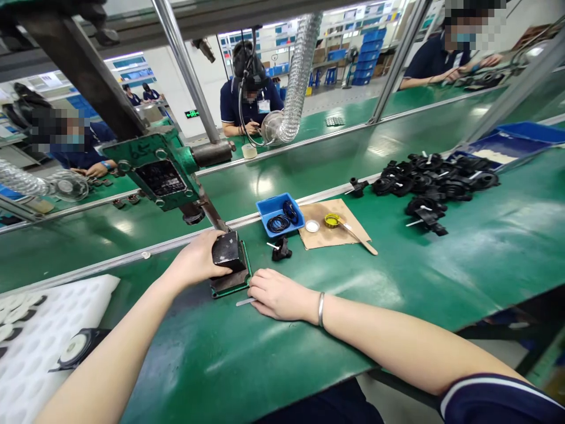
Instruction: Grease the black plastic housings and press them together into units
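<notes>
My left hand (196,262) is wrapped round a black metal block (228,252) on the green-edged base (232,282) of a bench press (161,168). Its thumb lies along the near side of the block and its fingers reach over the far side. My right hand (276,294) rests on the table just right of the base, fingers curled. A thin pale strip (245,301) sticks out from beneath these fingers, its other end hidden in the hand. A small black plastic part (281,249) with a white pin stands beyond my right hand.
A blue tray (265,227) holds black rings. Beside it, cardboard (318,238) carries a white lid, a yellow-rimmed pot (332,220) and a wooden-handled brush (359,237). Black parts (424,179) are heaped at right. A white foam tray (48,330) lies left. Co-workers sit opposite.
</notes>
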Action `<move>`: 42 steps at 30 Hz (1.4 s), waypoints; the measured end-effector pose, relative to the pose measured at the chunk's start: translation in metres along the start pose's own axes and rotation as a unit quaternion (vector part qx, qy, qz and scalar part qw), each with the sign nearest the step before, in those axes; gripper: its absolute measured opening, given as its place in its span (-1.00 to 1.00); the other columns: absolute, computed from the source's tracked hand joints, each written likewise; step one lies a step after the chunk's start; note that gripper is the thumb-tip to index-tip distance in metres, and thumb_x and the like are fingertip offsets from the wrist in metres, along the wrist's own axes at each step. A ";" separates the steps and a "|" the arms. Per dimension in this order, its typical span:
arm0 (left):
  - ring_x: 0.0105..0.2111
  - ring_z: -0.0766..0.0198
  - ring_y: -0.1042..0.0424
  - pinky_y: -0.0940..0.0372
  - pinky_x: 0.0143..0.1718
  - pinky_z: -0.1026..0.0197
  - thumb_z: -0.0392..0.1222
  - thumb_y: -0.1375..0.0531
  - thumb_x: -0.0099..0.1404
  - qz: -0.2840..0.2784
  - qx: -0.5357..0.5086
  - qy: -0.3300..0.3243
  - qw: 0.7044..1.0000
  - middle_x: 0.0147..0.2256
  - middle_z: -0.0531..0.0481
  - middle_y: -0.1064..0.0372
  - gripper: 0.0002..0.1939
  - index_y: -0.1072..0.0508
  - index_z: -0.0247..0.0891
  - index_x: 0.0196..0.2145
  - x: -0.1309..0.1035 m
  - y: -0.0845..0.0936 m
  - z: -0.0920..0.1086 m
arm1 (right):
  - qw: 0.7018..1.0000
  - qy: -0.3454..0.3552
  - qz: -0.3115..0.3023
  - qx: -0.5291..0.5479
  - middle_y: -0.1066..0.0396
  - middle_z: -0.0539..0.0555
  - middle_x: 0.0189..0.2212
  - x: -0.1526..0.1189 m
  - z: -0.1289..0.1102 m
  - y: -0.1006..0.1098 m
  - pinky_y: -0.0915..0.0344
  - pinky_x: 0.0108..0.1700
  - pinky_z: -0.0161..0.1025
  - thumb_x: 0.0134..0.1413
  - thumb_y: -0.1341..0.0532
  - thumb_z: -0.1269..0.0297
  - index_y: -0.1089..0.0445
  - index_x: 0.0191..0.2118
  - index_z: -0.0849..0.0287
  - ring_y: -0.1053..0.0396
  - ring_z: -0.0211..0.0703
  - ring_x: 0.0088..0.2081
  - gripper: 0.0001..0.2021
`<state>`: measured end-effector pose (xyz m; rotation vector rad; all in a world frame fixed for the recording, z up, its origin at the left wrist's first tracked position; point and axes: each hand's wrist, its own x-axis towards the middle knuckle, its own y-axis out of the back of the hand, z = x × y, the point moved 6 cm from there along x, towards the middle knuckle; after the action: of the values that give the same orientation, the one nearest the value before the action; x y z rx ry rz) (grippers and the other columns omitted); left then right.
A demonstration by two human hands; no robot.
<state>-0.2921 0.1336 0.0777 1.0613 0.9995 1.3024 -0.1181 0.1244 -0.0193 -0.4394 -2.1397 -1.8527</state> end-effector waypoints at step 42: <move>0.05 -0.16 -0.38 -0.30 0.07 -0.09 0.08 -0.43 -0.09 0.027 -0.050 0.061 0.997 0.04 -0.28 -0.36 -0.21 -0.32 -0.30 0.04 -0.007 -0.007 -0.016 | 0.999 -0.010 -0.020 0.027 -0.33 0.16 -0.22 0.001 0.000 0.000 -0.20 -0.01 -0.17 0.36 -0.02 0.22 -0.35 -0.12 0.23 -0.18 -0.11 -0.10 -0.77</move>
<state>-0.3059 0.1270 0.0675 0.9479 0.9918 1.4607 -0.1193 0.1243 -0.0188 -0.4077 -2.2218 -1.8143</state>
